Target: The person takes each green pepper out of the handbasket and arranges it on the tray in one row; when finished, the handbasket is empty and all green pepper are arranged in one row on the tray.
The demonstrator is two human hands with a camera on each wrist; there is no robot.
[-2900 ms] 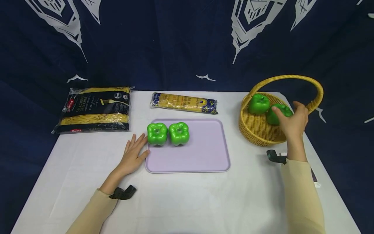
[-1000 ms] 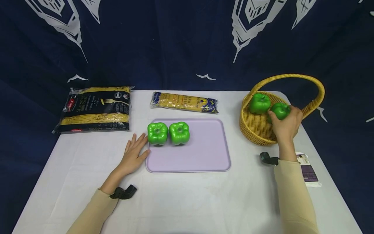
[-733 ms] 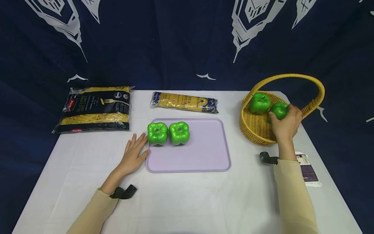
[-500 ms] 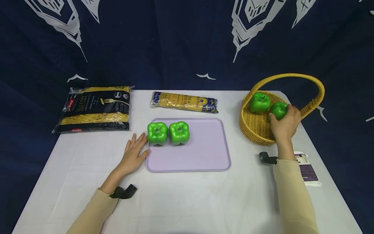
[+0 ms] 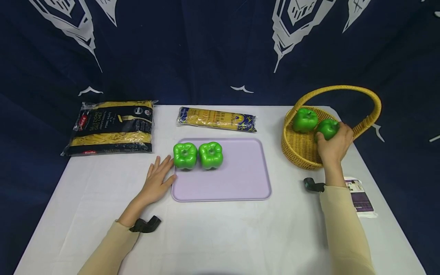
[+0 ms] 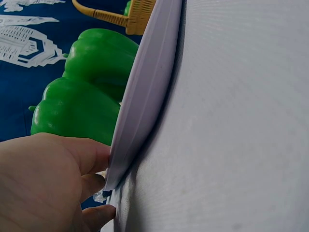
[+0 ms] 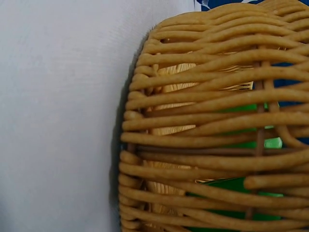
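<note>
My right hand reaches over the near right rim of a yellow wicker basket. Its thumb and fingers grip a green bell pepper inside. Another green bell pepper lies beside that one, in the basket's far left part. In the right wrist view the basket's woven side hides the hand. My left hand lies with spread fingers at the left edge of a lilac tray, fingertips against its rim. Two green bell peppers, a left one and a right one, sit on the tray's far left part.
A black-and-yellow bag of penne lies at the back left. Behind the tray is a slim yellow-and-blue pasta packet. A white-and-purple packet lies partly behind the right forearm. The basket's tall handle arches over its opening.
My right hand has moved left and down onto the right-hand pepper in the basket and grips it; the pepper has turned and shifted slightly. The left hand stays at the tray's edge.
</note>
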